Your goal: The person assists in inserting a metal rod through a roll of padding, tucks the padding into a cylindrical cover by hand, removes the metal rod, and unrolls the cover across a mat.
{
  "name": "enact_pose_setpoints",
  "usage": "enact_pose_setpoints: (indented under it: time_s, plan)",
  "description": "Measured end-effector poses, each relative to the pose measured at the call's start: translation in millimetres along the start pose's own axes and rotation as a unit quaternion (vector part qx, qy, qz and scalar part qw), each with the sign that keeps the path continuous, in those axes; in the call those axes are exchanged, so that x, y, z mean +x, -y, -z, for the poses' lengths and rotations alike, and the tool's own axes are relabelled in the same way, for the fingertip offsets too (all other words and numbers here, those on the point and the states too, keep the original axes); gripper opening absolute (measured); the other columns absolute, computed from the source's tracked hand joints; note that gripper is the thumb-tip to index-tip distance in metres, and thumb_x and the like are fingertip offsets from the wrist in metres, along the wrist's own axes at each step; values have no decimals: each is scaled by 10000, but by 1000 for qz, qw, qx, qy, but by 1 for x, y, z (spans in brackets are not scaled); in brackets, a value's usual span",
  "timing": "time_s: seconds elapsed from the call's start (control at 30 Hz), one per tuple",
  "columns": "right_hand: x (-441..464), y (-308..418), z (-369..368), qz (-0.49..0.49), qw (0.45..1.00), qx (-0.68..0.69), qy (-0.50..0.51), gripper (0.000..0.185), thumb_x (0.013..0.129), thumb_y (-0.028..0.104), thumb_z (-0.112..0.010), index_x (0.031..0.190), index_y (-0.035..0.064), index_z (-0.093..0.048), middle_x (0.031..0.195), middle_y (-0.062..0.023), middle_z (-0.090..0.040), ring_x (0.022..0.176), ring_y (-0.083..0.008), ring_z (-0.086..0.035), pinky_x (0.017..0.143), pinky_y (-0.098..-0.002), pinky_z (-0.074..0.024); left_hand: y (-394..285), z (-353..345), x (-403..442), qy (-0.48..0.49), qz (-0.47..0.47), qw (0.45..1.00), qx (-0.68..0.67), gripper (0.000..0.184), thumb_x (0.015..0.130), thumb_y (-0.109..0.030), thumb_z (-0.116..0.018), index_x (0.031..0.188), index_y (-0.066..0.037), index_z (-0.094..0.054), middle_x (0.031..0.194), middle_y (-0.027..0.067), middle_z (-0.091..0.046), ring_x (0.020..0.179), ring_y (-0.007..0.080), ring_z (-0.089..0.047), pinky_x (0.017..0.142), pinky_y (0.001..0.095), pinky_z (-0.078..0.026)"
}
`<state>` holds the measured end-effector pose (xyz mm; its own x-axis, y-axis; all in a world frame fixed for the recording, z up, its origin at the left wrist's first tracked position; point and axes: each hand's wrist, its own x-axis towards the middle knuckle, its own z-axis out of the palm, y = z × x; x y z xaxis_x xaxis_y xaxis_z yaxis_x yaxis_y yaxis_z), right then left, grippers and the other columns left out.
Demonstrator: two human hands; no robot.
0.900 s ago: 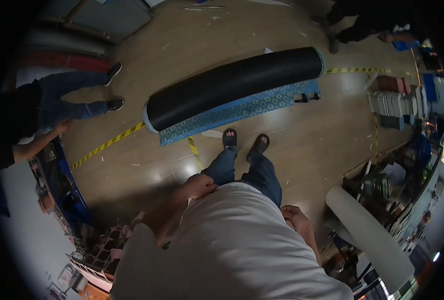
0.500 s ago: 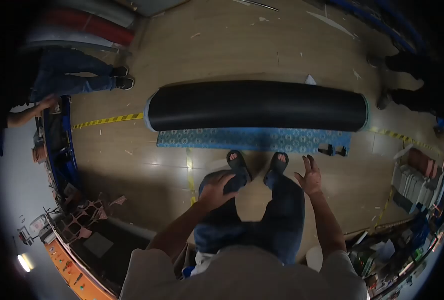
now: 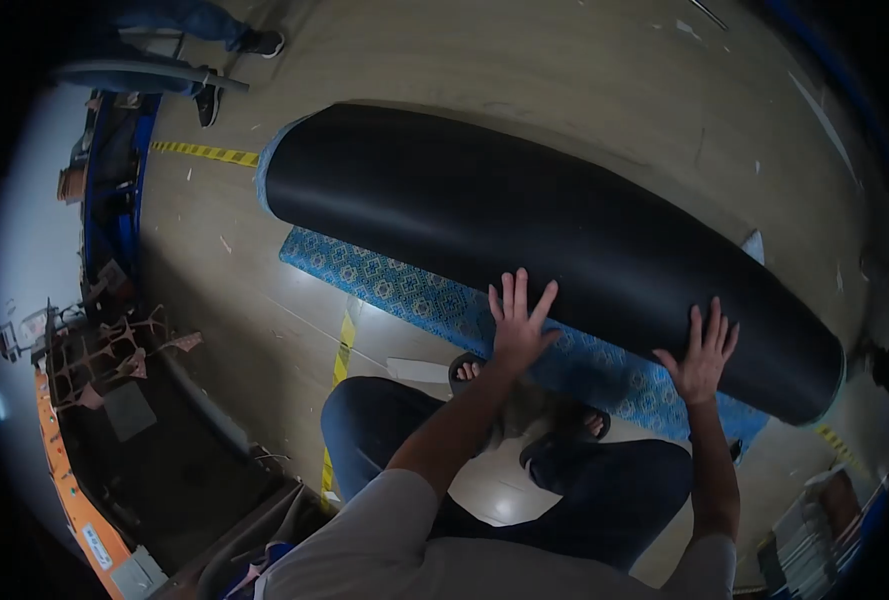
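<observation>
A thick black roll of sheet material (image 3: pixel 464 200) lies on the floor in front of me, slanting down to the right. Its loose edge, a blue patterned strip (image 3: pixel 384 285), sticks out flat along my side of the roll. My left hand (image 3: pixel 521 325), fingers spread, rests at the roll's near side about mid-length. Farther right, my right hand (image 3: pixel 701 355) lies against the same side, with its fingers stretched over the black surface. Neither hand grips anything. My feet are by the strip, and my knees are bent.
Another person's legs (image 3: pixel 204 45) are at the upper left. Yellow-black tape (image 3: pixel 204 152) marks the floor. A blue rack (image 3: pixel 129 180) and an orange bench edge (image 3: pixel 64 470) stand left, near pink cut-out scraps (image 3: pixel 124 345). Stacked pieces (image 3: pixel 824 530) sit lower right.
I have bent closer to the roll, and the view has turned. Both my hands have moved from above my legs onto the roll's near side.
</observation>
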<state>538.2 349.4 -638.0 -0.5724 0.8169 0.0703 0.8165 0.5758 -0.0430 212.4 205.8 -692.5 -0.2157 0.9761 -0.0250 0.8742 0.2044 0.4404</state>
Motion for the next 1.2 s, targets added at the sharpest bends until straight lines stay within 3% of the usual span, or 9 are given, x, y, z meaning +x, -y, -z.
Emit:
enact_pose_setpoints:
  time_s: [0.13,0.17,0.33,0.7,0.83,0.93,1.0,1.07,1.2]
  plan:
    - [3,-3,-13,27,999,-26,-36,955,929,825,-391,1588,135,-387,1650,-225,-327,1443,-466,-391,1202,-665,-196,12,-30,0,-102,-12,995,6,977,679,-404,-922,1544,-355,-471,1682,247,-194,1558,462,-161,1190,730,-110]
    - [4,-5,-14,29,998,-35,-40,945,943,822,-360,1588,131,-387,1648,-223,-333,1450,-457,-388,1203,-659,-198,15,-35,-1,-94,-29,995,19,1021,622,-420,-957,1527,-348,-490,1680,255,-165,1574,479,-53,1187,734,-39]
    - [22,-8,-12,19,998,-48,-37,855,1005,753,-280,1572,130,-425,1636,-185,-381,1450,-403,-414,1224,-594,-217,20,-16,24,-105,-71,991,31,1066,595,-491,-941,1542,-427,-454,1703,187,-189,1594,420,-41,1209,670,57]
    - [136,-69,0,-6,996,39,85,639,1058,539,-404,1582,175,-432,1630,-109,-412,1477,-378,-398,1242,-550,-224,-24,73,149,105,-13,990,-88,1261,518,-360,-986,1609,-365,-354,1741,155,-29,1603,411,1,1224,705,-41]
    - [178,-110,-14,-30,983,110,141,568,1066,437,-466,1556,149,-472,1615,-108,-432,1465,-361,-419,1232,-540,-256,-30,86,193,127,-39,986,-97,1223,513,-373,-995,1588,-316,-415,1736,174,-57,1600,415,47,1208,732,28]
    - [192,-108,-10,-22,993,51,106,568,1052,402,-516,1533,101,-492,1594,-141,-448,1444,-353,-443,1225,-541,-269,-29,89,206,114,-65,986,-101,1194,514,-401,-988,1573,-288,-448,1729,175,-109,1600,411,33,1208,740,36]
    - [151,-63,4,-12,999,50,9,611,1036,417,-556,1542,85,-468,1614,-166,-415,1443,-374,-434,1228,-546,-258,-26,96,206,108,-75,987,-88,1197,512,-422,-985,1573,-284,-449,1727,172,-125,1601,410,19,1209,741,30]
    - [102,-11,18,47,998,37,-8,659,1034,480,-535,1563,100,-435,1643,-169,-369,1451,-399,-410,1234,-555,-238,-27,91,196,97,-78,989,-82,1204,505,-445,-983,1572,-280,-450,1726,166,-136,1601,408,4,1210,743,23]
    - [88,4,-11,-6,997,-40,-62,689,1050,551,-423,1594,129,-393,1672,-136,-332,1460,-401,-385,1231,-538,-221,-22,87,188,74,-85,992,-63,1206,496,-477,-975,1568,-297,-454,1726,146,-150,1603,397,-8,1215,740,9]
